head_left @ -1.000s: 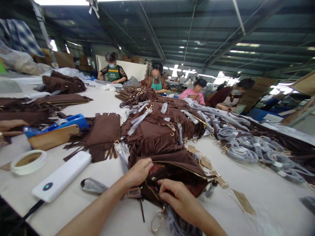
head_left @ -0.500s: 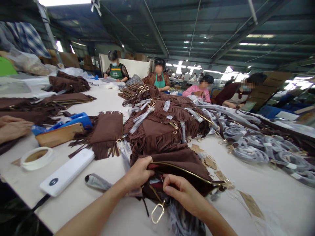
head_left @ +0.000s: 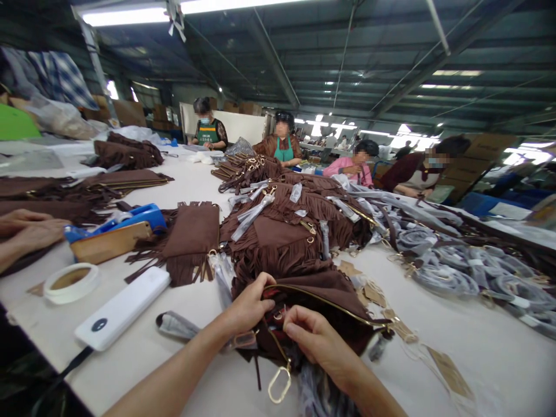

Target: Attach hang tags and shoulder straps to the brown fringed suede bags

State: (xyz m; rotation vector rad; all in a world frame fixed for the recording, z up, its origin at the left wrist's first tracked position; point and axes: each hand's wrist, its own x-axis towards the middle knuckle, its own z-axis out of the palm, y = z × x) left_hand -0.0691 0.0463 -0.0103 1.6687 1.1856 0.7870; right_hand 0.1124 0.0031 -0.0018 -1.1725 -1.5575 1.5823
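In front of me lies a dark brown fringed bag (head_left: 321,284), its brass zip undone and its mouth gaping, with a reddish lining inside. My left hand (head_left: 252,301) is closed on the far left rim of the mouth, thumb toward the inside. At the near side of the opening, my right hand (head_left: 310,333) is pinched; its fingertips reach into the mouth, and what they hold is hidden. Between the hands a small metal ring shows. A gold clasp (head_left: 279,385) hangs from the bag's near corner, beside a plastic-wrapped strap (head_left: 319,388).
Fringed bags (head_left: 278,237) are heaped ahead, with plastic-wrapped straps (head_left: 438,272) at right. Paper tags (head_left: 447,370) lie near them. On the left are a white power bank (head_left: 124,307), a tape roll (head_left: 72,284), a blue tape dispenser (head_left: 150,217) and another person's hands (head_left: 37,229). Several people sit beyond.
My hands stay at the bag's mouth with little movement. A pale bit between them has gone from sight, and a metal ring shows there. The view has shifted slightly.
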